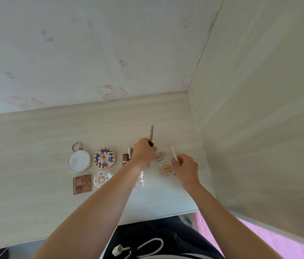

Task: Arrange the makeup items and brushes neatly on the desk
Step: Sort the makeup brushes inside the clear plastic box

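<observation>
right of the patterned round compact [104,158] on the desk [35,139], the left hand [143,152] grips a grey pencil [151,134] and the right hand [185,168] pinches a white stick [174,155], likely to line them up.

Bright, soft, even daylight; source not in view. Shadows faint, only a weak one under the left hand [143,152]. Tabletop [35,139] pale and slightly washed out, no hard glare. Strong wide-angle bending at edges. Overall soft; small items mushy, labels unreadable.
</observation>
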The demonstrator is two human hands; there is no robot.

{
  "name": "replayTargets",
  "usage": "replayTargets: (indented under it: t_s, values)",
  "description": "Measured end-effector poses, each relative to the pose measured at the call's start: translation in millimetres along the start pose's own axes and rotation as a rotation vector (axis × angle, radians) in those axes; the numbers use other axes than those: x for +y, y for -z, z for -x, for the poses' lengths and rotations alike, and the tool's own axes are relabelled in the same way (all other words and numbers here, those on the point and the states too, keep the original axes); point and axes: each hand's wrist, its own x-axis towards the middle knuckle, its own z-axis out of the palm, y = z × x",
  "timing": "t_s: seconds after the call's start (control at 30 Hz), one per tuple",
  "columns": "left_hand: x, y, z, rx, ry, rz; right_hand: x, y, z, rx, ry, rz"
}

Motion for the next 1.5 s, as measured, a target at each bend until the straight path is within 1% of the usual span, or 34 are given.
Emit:
replayTargets:
  t_s: [0.07,0.13,0.2,0.27,0.37,0.43,0.53,0.63,0.67,0.73,0.77,0.8,0.93,1.07,1.27,1.37,1.5]
  values:
    - [-3,2,7,-0.026,0.059,0.083,-3,2,0,0.012,0.002,-0.008]
    - [-6,3,13,-0.018,0.088,0.135,-6,3,0,0.013,0.002,-0.02]
    - [-9,2,16,-0.01,0.095,0.178,-12,2,1,-0.019,-0.009,-0.047]
    - [-14,-1,21,-0.013,0.107,0.171,-19,-2,2,-0.086,-0.023,-0.07]
    - [-24,-10,29,-0.004,0.098,0.017,-25,-10,3,-0.179,-0.042,-0.083]
    - [-28,-14,31,0.002,0.092,-0.064,-28,-14,3,-0.217,-0.022,-0.047]
    - [-30,-19,35,0.034,0.09,-0.094,-30,-16,3,-0.248,0.033,0.06]
    - [-31,-20,39,0.073,0.062,-0.071,-31,-16,2,-0.282,0.034,0.071]
    - [-31,-20,40,0.083,0.059,-0.089,-31,-16,2,-0.287,0.044,0.085]
    - [-30,-18,39,0.102,0.056,-0.241,-30,-16,0,-0.292,0.074,0.128]
    - [-31,-17,39,0.135,0.052,-0.292,-30,-16,-1,-0.294,0.087,0.152]
    - [-30,-17,39,0.157,0.043,-0.316,-30,-16,-1,-0.299,0.096,0.169]
    - [-32,-21,38,0.155,0.014,-0.34,-30,-17,-1,-0.326,0.119,0.177]
    - [-35,-25,34,0.207,-0.008,-0.503,-28,-12,-1,-0.336,0.133,0.149]
    - [-39,-31,28,0.234,-0.063,-0.629,-21,-5,-4,-0.299,0.138,0.116]
    - [-39,-32,31,0.228,-0.105,-0.672,-16,0,-7,-0.274,0.145,0.157]
    - [-38,-33,31,0.206,-0.095,-0.656,-9,4,-5,-0.273,0.184,0.256]
